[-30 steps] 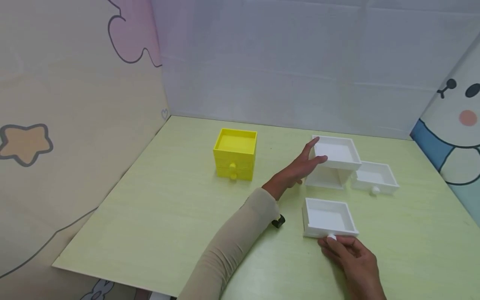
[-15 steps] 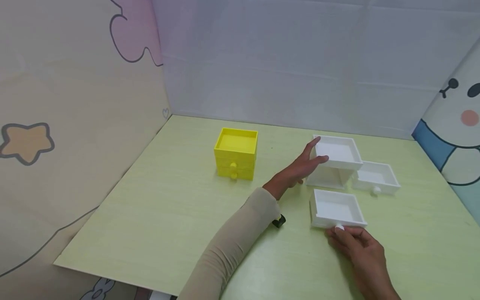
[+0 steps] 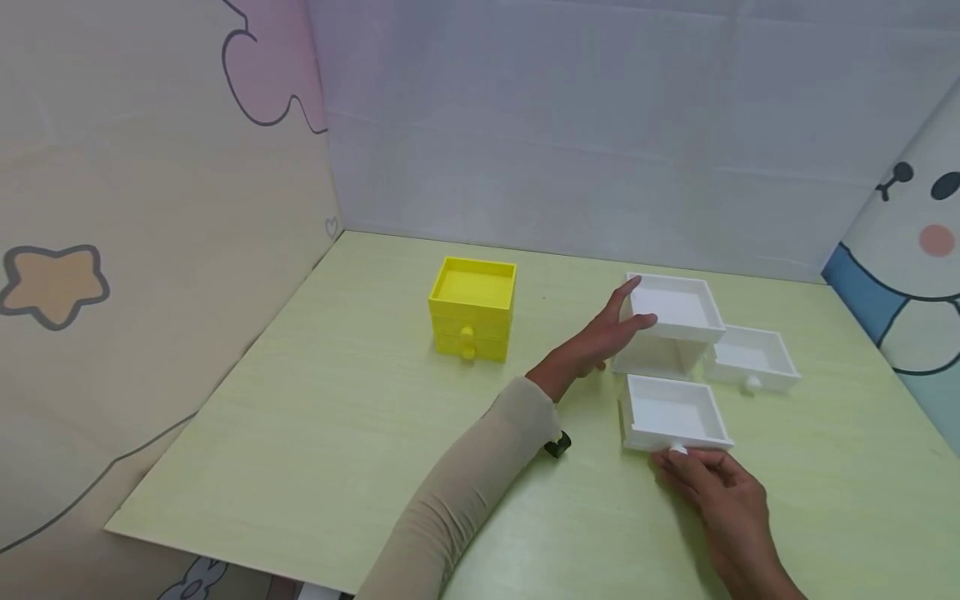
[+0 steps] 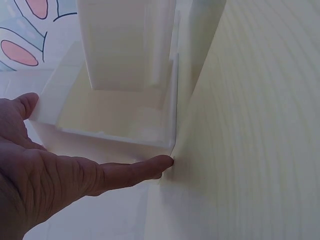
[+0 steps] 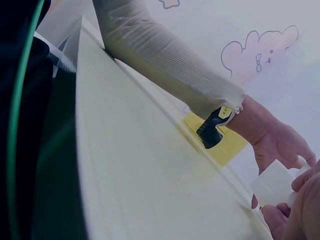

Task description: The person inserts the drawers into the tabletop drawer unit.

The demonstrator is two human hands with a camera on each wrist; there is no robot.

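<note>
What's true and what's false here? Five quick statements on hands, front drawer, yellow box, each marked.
1. The right hand pinches the front drawer by its knob. True.
2. The left hand touches the white cabinet. True.
3. The front drawer is fully inside the white cabinet. False: it is outside, in front of it.
4. The yellow box has front knobs. True.
5. The yellow box stands right of the white cabinet in the head view. False: it stands left.
</note>
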